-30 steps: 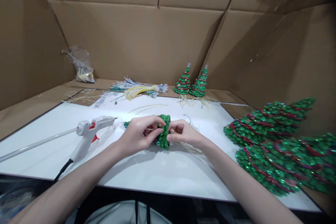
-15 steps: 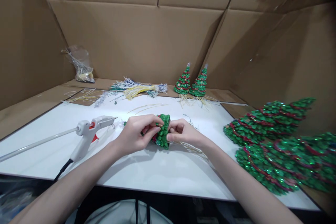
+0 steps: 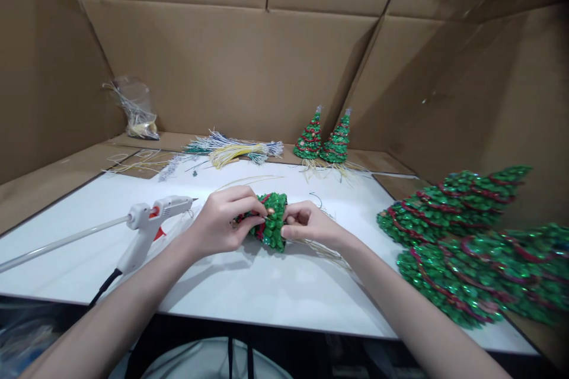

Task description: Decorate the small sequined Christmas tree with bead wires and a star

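Observation:
A small green artificial Christmas tree (image 3: 276, 228) with red garland lies on its side over the white board, its base facing right. At that base, my right hand (image 3: 309, 222) grips the rim, fingertips partly hidden behind it. Thin pale wires (image 3: 326, 251) trail out from beneath this hand. On the tree's side, my left hand (image 3: 229, 216) is closed in a pinch, thumb and forefinger by a small orange bead (image 3: 270, 211). Something thin and dark shows at those fingertips, too small to name. The left hand covers the upper part of the tree.
Left of the hands stands a white glue gun (image 3: 149, 225) with a long glue stick. Wire bundles (image 3: 235, 151) and two finished-looking small trees (image 3: 336, 141) are at the back. Larger trees (image 3: 457, 266) lie at right. A plastic bag (image 3: 141, 112) sits back left; cardboard walls (image 3: 231, 71) surround everything.
My left hand has drawn slightly left, and the orange bead shows more plainly by its fingertips. The tree has turned a little; my right hand has stayed at its base.

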`<state>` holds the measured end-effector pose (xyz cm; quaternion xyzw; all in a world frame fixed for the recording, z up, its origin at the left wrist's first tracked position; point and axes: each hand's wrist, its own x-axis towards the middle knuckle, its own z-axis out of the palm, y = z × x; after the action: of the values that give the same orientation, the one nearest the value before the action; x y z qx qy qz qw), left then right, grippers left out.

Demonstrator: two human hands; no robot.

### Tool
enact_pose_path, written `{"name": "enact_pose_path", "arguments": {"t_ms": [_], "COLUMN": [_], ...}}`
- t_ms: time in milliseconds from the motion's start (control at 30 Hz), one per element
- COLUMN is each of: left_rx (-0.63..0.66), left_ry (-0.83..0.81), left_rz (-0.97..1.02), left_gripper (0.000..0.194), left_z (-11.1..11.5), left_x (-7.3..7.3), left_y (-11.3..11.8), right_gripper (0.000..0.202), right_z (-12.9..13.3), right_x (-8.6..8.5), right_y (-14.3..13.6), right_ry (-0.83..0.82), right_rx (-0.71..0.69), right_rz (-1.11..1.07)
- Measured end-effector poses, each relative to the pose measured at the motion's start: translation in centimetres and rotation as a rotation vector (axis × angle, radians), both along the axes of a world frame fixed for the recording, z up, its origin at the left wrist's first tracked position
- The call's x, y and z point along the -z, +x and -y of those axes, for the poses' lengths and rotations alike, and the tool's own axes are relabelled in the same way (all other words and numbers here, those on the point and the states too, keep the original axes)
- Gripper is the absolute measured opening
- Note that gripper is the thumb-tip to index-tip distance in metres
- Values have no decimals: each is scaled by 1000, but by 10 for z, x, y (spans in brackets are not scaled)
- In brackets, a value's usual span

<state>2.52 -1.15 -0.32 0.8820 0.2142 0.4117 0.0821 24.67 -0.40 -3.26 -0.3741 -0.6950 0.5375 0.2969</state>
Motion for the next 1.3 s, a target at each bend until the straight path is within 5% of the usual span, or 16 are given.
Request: {"name": "enact_pose_path", "arguments": {"t_ms": [900, 1300], "left_rx": [-141, -98], "left_ry": [65, -84], "left_rz": [79, -53], "left_gripper": [23, 11], "left_z": [3, 4], "left_x": [18, 1], "left_y": [15, 5], "right_gripper": [43, 40], "right_z": [3, 0], "right_x": [1, -1], "right_y": [-5, 1], "right_ry": [23, -4], "right_rx": [36, -46], "right_rz": [-34, -103]}}
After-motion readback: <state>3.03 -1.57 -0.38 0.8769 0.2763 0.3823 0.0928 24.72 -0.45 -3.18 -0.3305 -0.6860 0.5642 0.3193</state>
